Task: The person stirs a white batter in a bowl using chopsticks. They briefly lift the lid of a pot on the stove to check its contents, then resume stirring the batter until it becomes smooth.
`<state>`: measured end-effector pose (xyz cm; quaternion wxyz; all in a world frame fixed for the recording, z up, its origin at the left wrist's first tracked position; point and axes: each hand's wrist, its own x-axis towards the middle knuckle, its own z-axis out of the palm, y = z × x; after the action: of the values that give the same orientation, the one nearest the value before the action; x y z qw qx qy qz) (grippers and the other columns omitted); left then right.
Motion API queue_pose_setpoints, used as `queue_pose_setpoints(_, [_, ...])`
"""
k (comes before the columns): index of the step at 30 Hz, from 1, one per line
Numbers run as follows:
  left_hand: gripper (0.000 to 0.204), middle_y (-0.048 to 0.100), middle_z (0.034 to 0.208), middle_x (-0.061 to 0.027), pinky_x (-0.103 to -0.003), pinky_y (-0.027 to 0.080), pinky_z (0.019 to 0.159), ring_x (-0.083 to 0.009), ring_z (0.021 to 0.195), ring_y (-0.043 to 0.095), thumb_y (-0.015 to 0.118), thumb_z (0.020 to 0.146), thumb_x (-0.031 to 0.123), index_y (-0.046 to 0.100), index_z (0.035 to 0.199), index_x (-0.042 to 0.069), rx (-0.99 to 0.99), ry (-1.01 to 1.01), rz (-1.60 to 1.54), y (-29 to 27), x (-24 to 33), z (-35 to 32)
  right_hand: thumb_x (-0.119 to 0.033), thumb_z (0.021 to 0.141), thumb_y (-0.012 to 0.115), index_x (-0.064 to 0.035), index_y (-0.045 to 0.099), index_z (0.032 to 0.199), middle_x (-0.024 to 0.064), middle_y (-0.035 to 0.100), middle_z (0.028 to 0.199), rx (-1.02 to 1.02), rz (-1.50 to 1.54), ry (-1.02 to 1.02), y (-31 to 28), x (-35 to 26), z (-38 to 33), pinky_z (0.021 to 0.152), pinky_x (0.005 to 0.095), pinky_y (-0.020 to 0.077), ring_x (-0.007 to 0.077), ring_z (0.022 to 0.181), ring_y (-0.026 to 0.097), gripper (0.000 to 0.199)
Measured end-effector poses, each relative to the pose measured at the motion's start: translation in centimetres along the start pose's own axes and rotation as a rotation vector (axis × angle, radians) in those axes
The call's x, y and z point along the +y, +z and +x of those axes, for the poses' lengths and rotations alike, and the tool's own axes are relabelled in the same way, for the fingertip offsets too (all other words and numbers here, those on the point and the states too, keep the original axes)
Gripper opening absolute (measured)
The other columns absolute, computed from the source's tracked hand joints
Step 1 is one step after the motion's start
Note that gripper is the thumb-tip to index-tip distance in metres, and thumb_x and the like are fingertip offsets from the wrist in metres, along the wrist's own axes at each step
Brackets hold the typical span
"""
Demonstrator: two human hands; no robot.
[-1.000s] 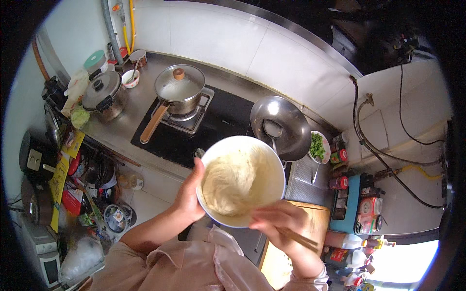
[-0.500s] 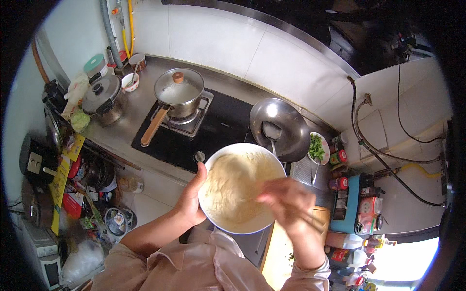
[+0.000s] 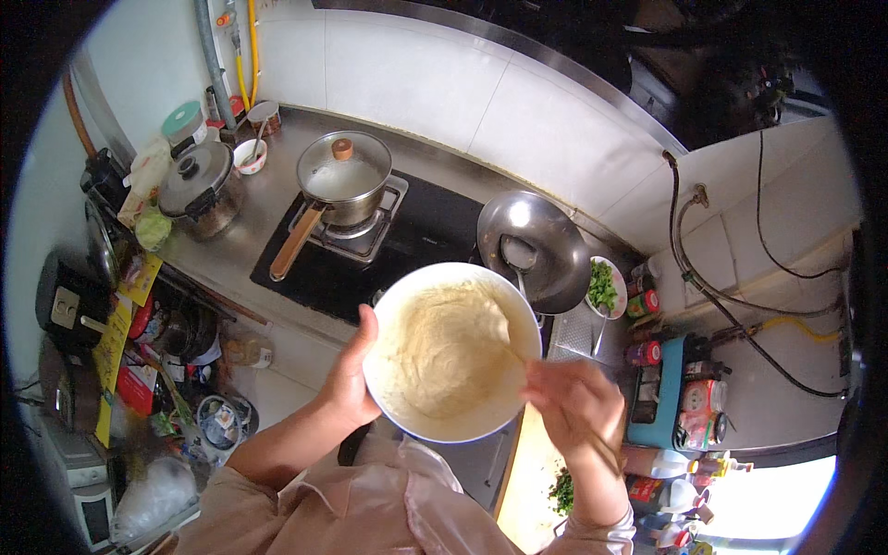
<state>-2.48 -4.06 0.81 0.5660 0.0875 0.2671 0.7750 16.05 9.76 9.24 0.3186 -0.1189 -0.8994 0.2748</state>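
A white bowl [image 3: 381,398] of pale, thick batter [image 3: 449,347] is held up in front of my chest. My left hand [image 3: 350,375] grips its left side, thumb over the rim and the other fingers hidden beneath. At the right rim, my right hand [image 3: 578,402] is closed around chopsticks [image 3: 511,352], slightly blurred by motion. Their tips reach into the batter, whose surface shows swirled ridges. Beyond the bowl, a lidded saucepan [image 3: 344,176] with a wooden handle sits on the left burner. A wok [image 3: 555,227] with a ladle [image 3: 518,254] in it is to its right.
A pressure cooker [image 3: 208,190] and a small bowl with a spoon [image 3: 250,157] stand at the counter's left. Chopped greens fill a dish [image 3: 606,287] right of the wok. A cutting board [image 3: 532,472] with chopped herbs lies below my right forearm, near bottles [image 3: 675,495] and a blue rack [image 3: 661,398].
The bowl and my left hand have shifted slightly left and up. My right hand has moved from over the batter to the right rim, the chopsticks sweeping through the batter.
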Motion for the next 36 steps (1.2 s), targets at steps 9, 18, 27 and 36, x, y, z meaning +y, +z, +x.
queue_pose_setpoints(9, [0.081,0.044,0.139,-0.0150,-0.046,0.038,0.105,-0.0284,0.128,0.045,0.036,0.090,0.067,0.032,0.142,0.005,0.011,-0.047,0.006,0.9,-1.9,0.4,-0.012,0.069,0.080,-0.0089,0.070,0.091,0.0082,0.070,0.089,0.042,0.064,-0.333,1.4,1.3,1.2,0.064,0.0291,0.0576,0.0220,0.076,0.069,0.024])
queue_pose_setpoints(18, [0.079,0.047,0.137,-0.0132,-0.043,0.041,0.103,-0.0244,0.125,0.048,0.040,0.090,0.064,0.035,0.140,0.004,-0.013,-0.062,-0.055,1.3,-2.0,0.5,-0.016,0.067,0.080,-0.0088,0.070,0.095,0.0097,0.067,0.092,-0.203,0.086,-0.292,0.9,-1.7,-1.9,0.060,0.0297,0.0583,0.0207,0.075,0.069,0.030])
queue_pose_setpoints(27, [0.083,0.043,0.140,-0.0159,-0.046,0.038,0.105,-0.0281,0.127,0.046,0.037,0.089,0.067,0.032,0.143,0.005,-0.024,-0.029,-0.021,1.4,-0.5,0.5,-0.015,0.069,0.081,-0.0063,0.068,0.095,0.0113,0.068,0.090,-0.220,-0.098,-0.226,-2.0,-2.0,-3.3,0.060,0.0270,0.0577,0.0193,0.074,0.069,0.030])
queue_pose_setpoints(36, [0.080,0.047,0.136,-0.0145,-0.044,0.042,0.102,-0.0258,0.124,0.049,0.042,0.089,0.064,0.034,0.141,0.004,-0.052,-0.023,-0.083,1.4,0.1,0.3,-0.015,0.064,0.084,-0.0078,0.068,0.086,0.0097,0.070,0.088,-0.047,-0.107,-0.188,-2.0,0.1,-1.4,0.061,0.0291,0.0584,0.0216,0.075,0.070,0.028])
